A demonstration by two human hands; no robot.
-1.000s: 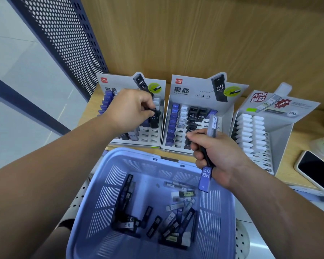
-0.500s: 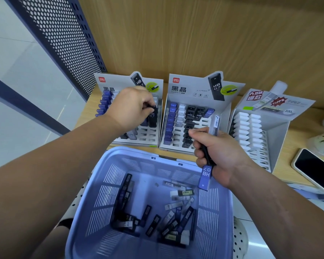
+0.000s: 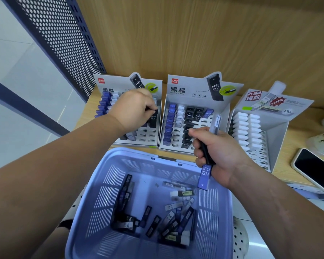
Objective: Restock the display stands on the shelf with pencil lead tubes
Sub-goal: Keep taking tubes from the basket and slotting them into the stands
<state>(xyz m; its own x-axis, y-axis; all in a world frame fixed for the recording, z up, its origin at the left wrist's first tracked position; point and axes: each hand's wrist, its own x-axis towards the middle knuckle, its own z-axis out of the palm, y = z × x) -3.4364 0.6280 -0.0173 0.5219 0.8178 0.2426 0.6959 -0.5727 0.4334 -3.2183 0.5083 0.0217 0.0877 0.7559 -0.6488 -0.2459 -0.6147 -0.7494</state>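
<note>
At the left end of the shelf (image 3: 299,139), the left hand (image 3: 133,109) pinches a black lead tube (image 3: 153,119) with its fingers (image 3: 150,107) at the left display stand (image 3: 108,85). The right hand (image 3: 219,152) has its fingers clamped on several tubes (image 3: 206,176) above the basket (image 3: 135,152), before the middle stand (image 3: 187,90).

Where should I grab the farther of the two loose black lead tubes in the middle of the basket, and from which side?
Pinch the black lead tube across its two long edges near mid-length, coming straight down from above. It lies flat on the floor of the basket with free space along both long sides, and the basket's tall walls would likely block a sideways approach.
</note>
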